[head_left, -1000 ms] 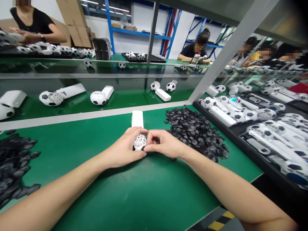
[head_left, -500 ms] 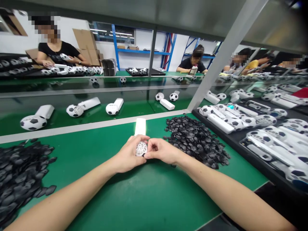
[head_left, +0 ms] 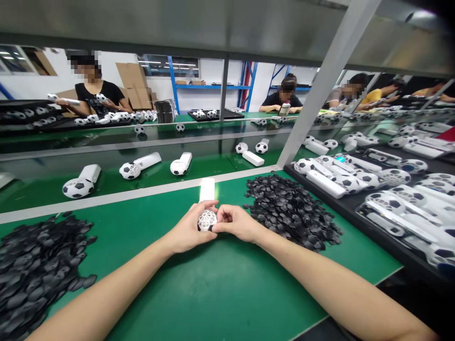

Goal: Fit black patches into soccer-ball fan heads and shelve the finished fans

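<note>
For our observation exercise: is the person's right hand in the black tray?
No, the right hand is at the football-patterned ball, left of the tray.

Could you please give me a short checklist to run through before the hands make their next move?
1. Left hand steadying the soccer-patterned ball: ok, fingers and thumb curl around it.
2. Right hand free: not ok, its fingertips are at the ball's right edge.
3. Black piece pinched in the right fingertips: cannot tell, too small and partly hidden.
4. White handle in view: ok, it shows beyond the left hand.
5. Right-hand pile of black pieces nearby: ok, just beyond the right hand and forearm.
</note>
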